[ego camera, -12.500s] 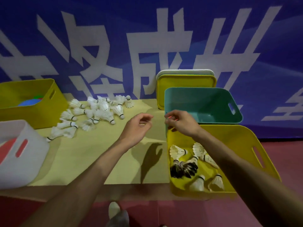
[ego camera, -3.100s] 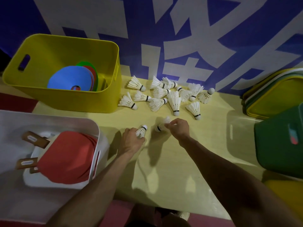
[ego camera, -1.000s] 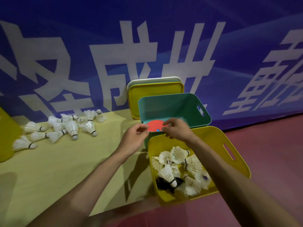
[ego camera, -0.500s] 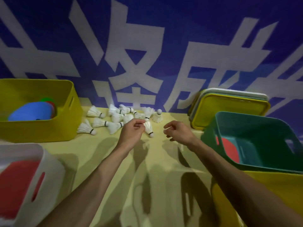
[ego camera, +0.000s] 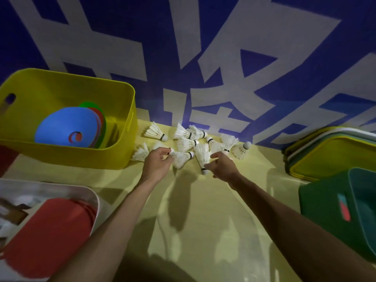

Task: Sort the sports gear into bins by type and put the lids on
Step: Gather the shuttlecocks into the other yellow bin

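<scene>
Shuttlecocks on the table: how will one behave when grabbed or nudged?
Probably very light: a shuttlecock is mostly thin feathers on a small cork. Feathers likely crush easily, so pinching by the cork, as the left hand seems to, looks safer. Nudged, its cone shape would likely roll in a curve.

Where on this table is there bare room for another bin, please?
The table is bare in the near middle, between the white bin and the green bin, under the forearms. A smaller patch lies between the shuttlecocks and the lids. Crowded by the wall: the left hand and right hand each pinch a shuttlecock.
</scene>
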Action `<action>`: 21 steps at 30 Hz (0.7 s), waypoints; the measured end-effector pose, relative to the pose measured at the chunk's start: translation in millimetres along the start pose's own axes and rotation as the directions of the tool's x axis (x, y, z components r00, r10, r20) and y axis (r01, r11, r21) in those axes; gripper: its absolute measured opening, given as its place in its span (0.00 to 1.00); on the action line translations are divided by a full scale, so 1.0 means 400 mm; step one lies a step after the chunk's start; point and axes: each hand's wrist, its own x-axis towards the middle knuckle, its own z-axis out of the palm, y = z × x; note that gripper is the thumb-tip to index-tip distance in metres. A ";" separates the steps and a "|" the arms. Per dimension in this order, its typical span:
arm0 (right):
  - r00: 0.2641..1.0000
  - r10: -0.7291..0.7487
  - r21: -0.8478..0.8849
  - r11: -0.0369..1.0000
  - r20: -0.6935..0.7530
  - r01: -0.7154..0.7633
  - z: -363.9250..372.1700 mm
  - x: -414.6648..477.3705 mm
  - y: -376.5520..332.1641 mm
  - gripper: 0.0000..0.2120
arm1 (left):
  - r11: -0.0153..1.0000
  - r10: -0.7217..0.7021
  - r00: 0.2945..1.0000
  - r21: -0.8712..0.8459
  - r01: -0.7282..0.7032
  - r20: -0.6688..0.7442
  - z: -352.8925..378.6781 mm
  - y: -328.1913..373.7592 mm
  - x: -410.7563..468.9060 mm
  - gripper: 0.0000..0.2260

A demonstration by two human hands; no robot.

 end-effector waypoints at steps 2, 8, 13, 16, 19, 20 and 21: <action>1.000 0.006 -0.006 1.000 -0.005 -0.006 0.025 0.020 -0.007 0.27 | 0.998 0.038 0.999 0.051 -0.039 0.019 0.014 -0.015 0.025 0.12; 0.996 -0.076 -0.154 0.986 -0.036 0.069 0.062 0.068 -0.013 0.32 | 0.925 0.175 0.970 0.309 -0.221 0.168 0.094 -0.035 0.087 0.17; 0.999 -0.020 -0.221 0.975 -0.030 0.013 0.076 0.086 0.001 0.28 | 0.824 0.181 0.965 0.507 -0.254 0.190 0.127 -0.055 0.111 0.19; 0.997 0.015 -0.259 0.965 -0.075 -0.034 0.081 0.081 0.012 0.19 | 0.759 0.173 0.959 0.590 -0.275 0.225 0.142 -0.067 0.098 0.20; 0.996 0.053 -0.294 0.953 -0.077 -0.074 0.091 0.068 0.033 0.18 | 0.765 0.148 0.960 0.588 -0.265 0.240 0.159 -0.078 0.076 0.22; 0.995 0.066 -0.289 0.954 -0.077 -0.085 0.093 0.064 0.040 0.18 | 0.769 0.153 0.959 0.581 -0.267 0.239 0.166 -0.080 0.069 0.21; 0.994 0.073 -0.280 0.955 -0.080 -0.093 0.092 0.060 0.046 0.18 | 0.774 0.162 0.956 0.570 -0.276 0.243 0.172 -0.081 0.061 0.21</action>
